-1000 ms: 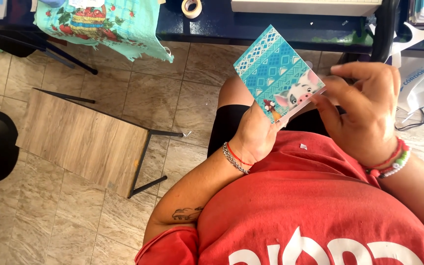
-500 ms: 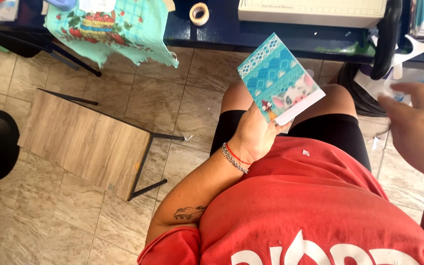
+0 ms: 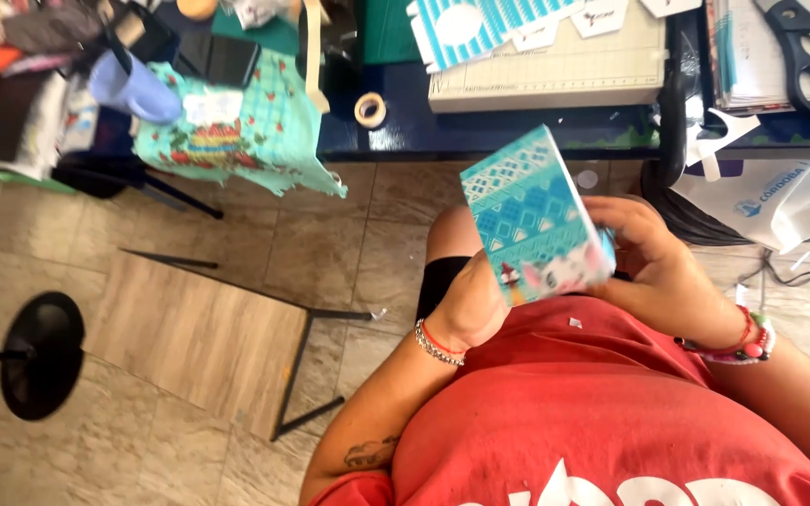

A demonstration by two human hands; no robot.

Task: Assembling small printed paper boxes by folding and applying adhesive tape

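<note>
Teal paper box (image 3: pixel 529 217) gripped by both hands, floor open leftward.

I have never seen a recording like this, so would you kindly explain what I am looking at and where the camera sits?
The camera is worn on a person's head and looks straight down, so you see their red shirt, lap and two bare hands. The left hand and right hand together hold a small turquoise patterned paper box above the knees. Ahead is a dark blue table carrying a cutting mat, a roll of tape, black scissors and a teal printed cloth hanging over its edge. Below is a tiled floor.
</note>
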